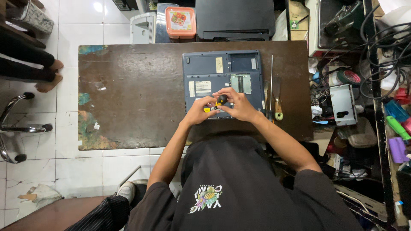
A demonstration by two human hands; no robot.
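A blue-grey laptop lies upside down on the dark worn table, its base panel partly open. My right hand grips a screwdriver with a black and yellow handle, held upright over the near edge of the laptop. My left hand is beside it, its fingers touching the screwdriver's lower part and the laptop base. The tip of the screwdriver is hidden by my fingers.
A brush with a green-tipped handle and a thin metal rod lie right of the laptop. A cluttered shelf with cables, tape and a metal box stands at right. A black printer and an orange box stand behind. Another person's feet are at left.
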